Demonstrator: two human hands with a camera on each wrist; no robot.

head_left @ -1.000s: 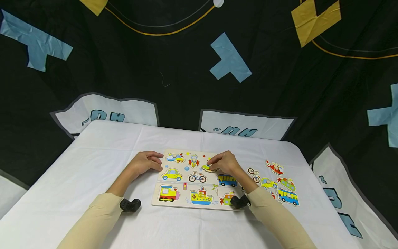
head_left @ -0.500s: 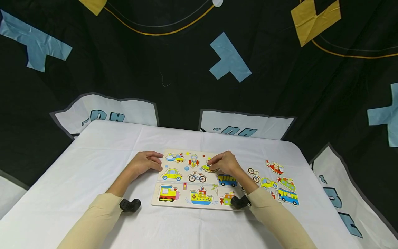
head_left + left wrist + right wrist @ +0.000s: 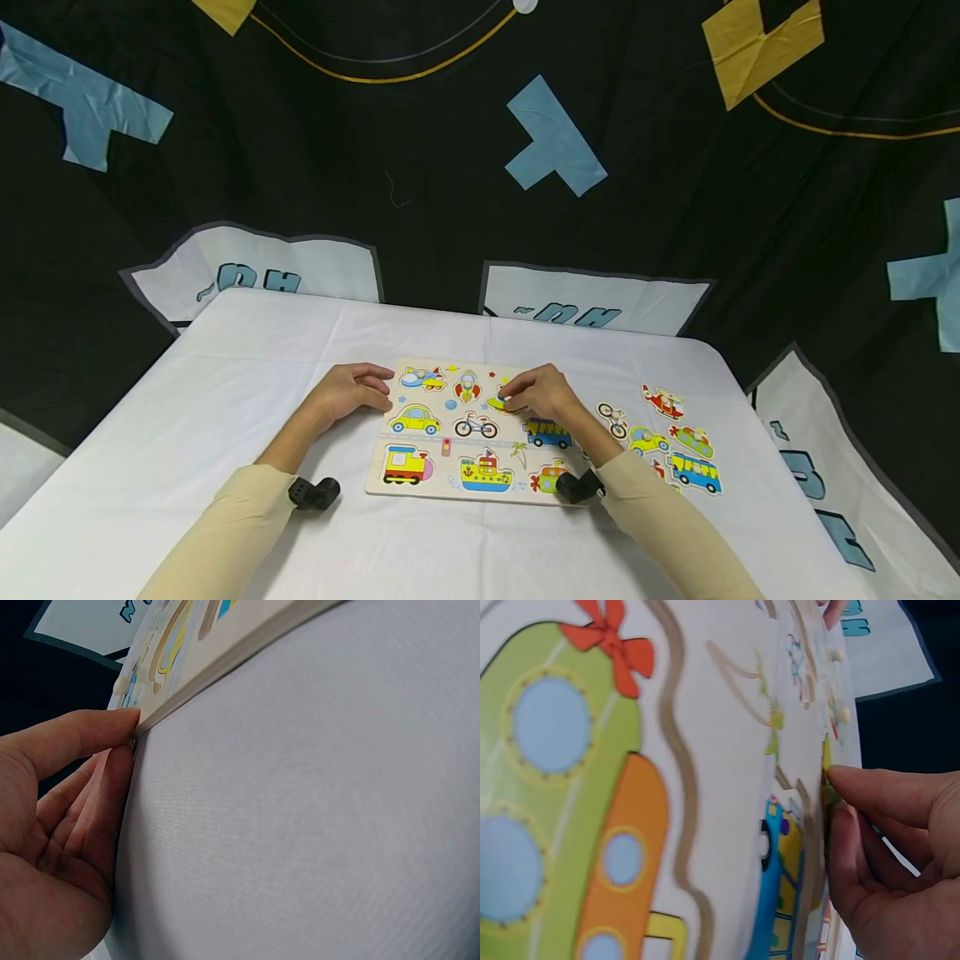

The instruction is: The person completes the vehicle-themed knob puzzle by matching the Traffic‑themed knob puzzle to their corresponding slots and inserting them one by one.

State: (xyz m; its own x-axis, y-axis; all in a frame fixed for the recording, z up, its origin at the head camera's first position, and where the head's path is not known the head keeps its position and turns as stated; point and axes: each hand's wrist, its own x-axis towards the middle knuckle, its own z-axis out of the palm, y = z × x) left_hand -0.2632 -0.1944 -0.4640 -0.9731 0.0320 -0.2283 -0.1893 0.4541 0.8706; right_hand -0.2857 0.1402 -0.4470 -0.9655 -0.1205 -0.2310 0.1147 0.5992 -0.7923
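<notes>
Head view: right hand (image 3: 542,393) pinches a yellow-green piece (image 3: 498,405) at the puzzle board (image 3: 450,492) far right corner, not yet seated flat. Left hand (image 3: 347,393), fingers relaxed, steadies the board's left edge. Most slots look filled; five loose pieces (image 3: 693,473) wait near the table's (image 3: 225,400) right edge.

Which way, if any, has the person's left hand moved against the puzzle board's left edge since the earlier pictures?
No. The left hand rests at the same spot on the puzzle board, at its top left corner, as before.
</notes>
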